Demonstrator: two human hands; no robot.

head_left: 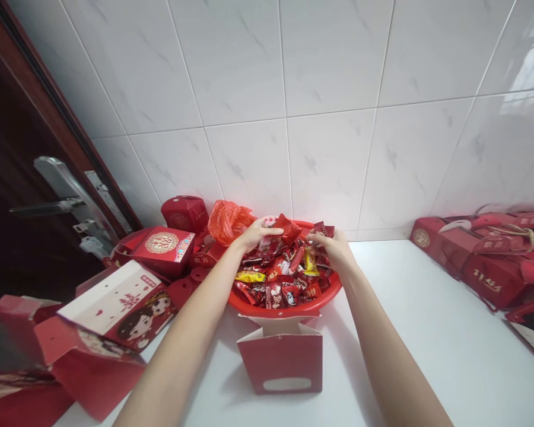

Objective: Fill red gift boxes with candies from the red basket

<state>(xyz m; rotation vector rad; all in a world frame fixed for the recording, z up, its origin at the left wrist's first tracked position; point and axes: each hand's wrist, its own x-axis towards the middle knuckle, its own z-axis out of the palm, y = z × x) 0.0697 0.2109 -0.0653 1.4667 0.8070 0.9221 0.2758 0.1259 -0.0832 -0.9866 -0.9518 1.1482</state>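
A round red basket (309,306) stands against the tiled wall, full of wrapped candies (273,296), mostly red with a few yellow ones. At its back left, my left hand (257,234) is closed on red-wrapped candy (286,227). Over the back right part, my right hand (331,246) pinches a dark red packet (323,230). In front of the basket a small red box (282,362) stands upright with its top flaps open; its inside is mostly hidden.
Several red gift boxes (162,248) crowd the left side beside a door handle (66,201). A crumpled orange-red plastic bag (229,220) lies left of the basket. More red boxes (485,267) are stacked at the right on the white table (409,296).
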